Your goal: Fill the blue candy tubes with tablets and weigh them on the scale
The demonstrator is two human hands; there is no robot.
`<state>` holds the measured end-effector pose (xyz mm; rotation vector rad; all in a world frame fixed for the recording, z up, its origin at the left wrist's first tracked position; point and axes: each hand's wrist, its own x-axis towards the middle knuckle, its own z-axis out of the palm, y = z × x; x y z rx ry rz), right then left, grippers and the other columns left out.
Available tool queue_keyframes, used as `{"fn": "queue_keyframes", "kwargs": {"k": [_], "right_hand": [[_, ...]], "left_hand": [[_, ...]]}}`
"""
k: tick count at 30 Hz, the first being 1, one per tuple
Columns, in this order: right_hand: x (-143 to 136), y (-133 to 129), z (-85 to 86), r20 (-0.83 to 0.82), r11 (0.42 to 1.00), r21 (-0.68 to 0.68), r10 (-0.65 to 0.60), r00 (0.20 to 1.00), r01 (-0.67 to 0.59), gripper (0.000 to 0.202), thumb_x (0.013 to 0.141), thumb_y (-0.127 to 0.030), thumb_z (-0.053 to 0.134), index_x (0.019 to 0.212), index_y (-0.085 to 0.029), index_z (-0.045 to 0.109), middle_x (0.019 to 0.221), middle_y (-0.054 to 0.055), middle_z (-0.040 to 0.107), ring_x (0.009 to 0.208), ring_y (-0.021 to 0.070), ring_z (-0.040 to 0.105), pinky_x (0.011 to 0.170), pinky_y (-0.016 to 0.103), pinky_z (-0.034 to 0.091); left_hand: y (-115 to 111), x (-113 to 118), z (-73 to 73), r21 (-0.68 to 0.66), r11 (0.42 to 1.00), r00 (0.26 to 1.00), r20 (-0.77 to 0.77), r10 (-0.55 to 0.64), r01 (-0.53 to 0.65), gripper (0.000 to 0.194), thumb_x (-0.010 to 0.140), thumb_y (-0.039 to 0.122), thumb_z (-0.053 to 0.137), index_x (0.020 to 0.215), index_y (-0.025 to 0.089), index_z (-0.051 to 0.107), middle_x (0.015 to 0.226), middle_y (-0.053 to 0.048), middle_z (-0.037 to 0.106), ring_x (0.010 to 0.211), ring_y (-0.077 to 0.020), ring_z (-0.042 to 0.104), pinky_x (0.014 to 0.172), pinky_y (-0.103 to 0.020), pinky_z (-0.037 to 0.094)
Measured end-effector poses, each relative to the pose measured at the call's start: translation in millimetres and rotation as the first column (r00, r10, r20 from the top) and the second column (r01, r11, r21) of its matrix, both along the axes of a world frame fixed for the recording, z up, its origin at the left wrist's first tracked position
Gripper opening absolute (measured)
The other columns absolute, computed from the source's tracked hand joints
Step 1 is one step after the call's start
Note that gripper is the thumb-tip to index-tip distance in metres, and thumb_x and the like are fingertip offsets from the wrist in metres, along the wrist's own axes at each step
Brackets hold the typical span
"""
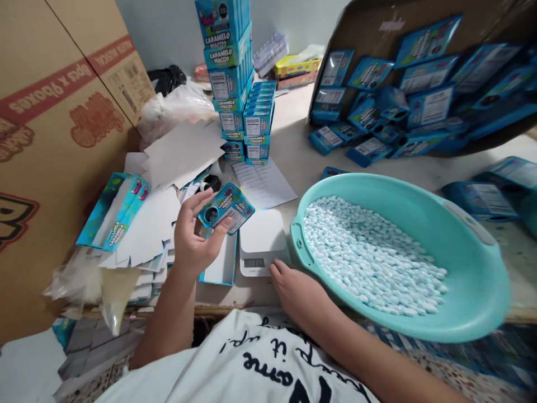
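Observation:
My left hand (197, 232) is closed on a small blue candy box (227, 208), lifted above the table and tilted, with a dark round opening at its left end. My right hand (293, 282) touches the lower right corner of a white digital scale (263, 235), its fingers pressed together; whether anything is in them is hidden. Nothing lies on the scale's plate. An open blue and white carton (224, 260) sits left of the scale, partly below my left hand. To the right stands a turquoise tub (474, 274) holding many pale blue candies (369, 252).
Stacked blue boxes (232, 84) rise at the back middle. A tipped brown carton (377, 33) spills blue boxes at the back right. White card sheets (180, 154), an open blue display box (113, 215) and a large cardboard box (62, 112) occupy the left.

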<state>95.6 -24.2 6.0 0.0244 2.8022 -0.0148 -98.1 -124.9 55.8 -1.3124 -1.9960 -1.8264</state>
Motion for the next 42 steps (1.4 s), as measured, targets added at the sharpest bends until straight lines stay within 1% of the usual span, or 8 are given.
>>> {"fn": "queue_keyframes", "kwargs": {"k": [6, 12, 16, 21, 25, 30, 36, 42], "right_hand": [[-4, -1, 1.9, -0.016, 0.997, -0.050, -0.064, 0.998, 0.063, 0.037, 0.088, -0.001, 0.049, 0.114, -0.008, 0.074, 0.117, 0.019, 0.069, 0.108, 0.0283, 0.064, 0.086, 0.036, 0.057], [-7, 2, 11.8, 0.006, 0.975, -0.090, -0.203, 0.979, 0.202, 0.035, 0.087, 0.004, 0.047, 0.112, -0.011, 0.067, 0.104, 0.012, 0.068, 0.081, 0.0194, 0.068, 0.072, 0.031, 0.051], [-5, -1, 16.4, 0.040, 0.968, -0.102, -0.227, 0.973, 0.230, 0.035, 0.088, 0.005, 0.046, 0.112, -0.011, 0.066, 0.106, 0.012, 0.068, 0.084, 0.0202, 0.069, 0.074, 0.032, 0.050], [-7, -6, 17.7, 0.100, 0.974, -0.079, -0.206, 0.973, 0.214, 0.033, 0.093, 0.002, 0.045, 0.111, -0.012, 0.069, 0.115, 0.012, 0.068, 0.089, 0.0210, 0.068, 0.075, 0.031, 0.050], [-12, -3, 20.1, 0.097, 0.976, -0.077, -0.196, 0.976, 0.203, 0.030, 0.094, 0.001, 0.046, 0.102, -0.014, 0.072, 0.110, 0.011, 0.069, 0.086, 0.0199, 0.067, 0.077, 0.030, 0.050], [-9, -4, 15.1, 0.031, 0.992, -0.024, -0.123, 0.992, 0.124, 0.032, 0.093, 0.001, 0.049, 0.106, -0.012, 0.074, 0.105, 0.011, 0.069, 0.088, 0.0215, 0.066, 0.075, 0.032, 0.051], [-4, -8, 8.2, 0.028, 0.999, 0.036, -0.023, 0.999, 0.022, 0.034, 0.091, 0.001, 0.047, 0.105, -0.011, 0.076, 0.111, 0.015, 0.069, 0.108, 0.0281, 0.063, 0.078, 0.036, 0.055], [-15, -2, 12.1, 0.106, 0.996, -0.043, -0.071, 0.992, 0.075, 0.034, 0.089, 0.002, 0.047, 0.099, -0.015, 0.074, 0.101, 0.014, 0.070, 0.093, 0.0253, 0.065, 0.079, 0.034, 0.054]], "left_hand": [[5, 2, -1.1, 0.017, 1.000, 0.999, 0.024, -0.022, 0.022, 0.050, 0.083, 0.027, 0.078, 0.129, 0.022, 0.058, 0.123, -0.009, 0.072, 0.113, -0.0238, 0.073, 0.094, -0.033, 0.063], [3, 5, 1.0, 0.024, 0.998, 0.998, 0.010, -0.057, 0.057, 0.050, 0.083, 0.024, 0.078, 0.129, 0.023, 0.058, 0.124, -0.008, 0.072, 0.114, -0.0226, 0.072, 0.093, -0.031, 0.063], [-1, 5, 0.4, -0.008, 0.999, 0.999, -0.003, -0.032, 0.032, 0.051, 0.085, 0.029, 0.078, 0.131, 0.022, 0.057, 0.126, -0.009, 0.071, 0.113, -0.0234, 0.072, 0.090, -0.031, 0.065], [-5, 1, 0.5, 0.013, 0.999, 0.999, 0.012, -0.044, 0.044, 0.054, 0.085, 0.033, 0.081, 0.132, 0.024, 0.057, 0.124, -0.008, 0.071, 0.110, -0.0224, 0.073, 0.089, -0.029, 0.064], [-4, -5, 0.5, 0.044, 0.998, 0.997, 0.054, -0.057, 0.054, 0.057, 0.083, 0.040, 0.084, 0.130, 0.023, 0.058, 0.123, -0.008, 0.072, 0.104, -0.0214, 0.075, 0.086, -0.027, 0.064], [-2, -7, -3.7, 0.010, 0.997, 0.995, 0.063, -0.076, 0.076, 0.061, 0.084, 0.046, 0.082, 0.134, 0.022, 0.055, 0.122, -0.010, 0.072, 0.099, -0.0212, 0.076, 0.082, -0.028, 0.065], [1, -7, -8.8, -0.007, 0.995, 0.995, 0.028, -0.099, 0.100, 0.069, 0.090, 0.049, 0.075, 0.146, 0.024, 0.043, 0.125, -0.011, 0.070, 0.096, -0.0214, 0.076, 0.085, -0.032, 0.065], [2, -6, -6.0, -0.056, 0.993, 0.995, 0.026, -0.100, 0.101, 0.063, 0.091, 0.049, 0.071, 0.144, 0.025, 0.047, 0.125, -0.011, 0.070, 0.099, -0.0227, 0.075, 0.085, -0.033, 0.065]]}}
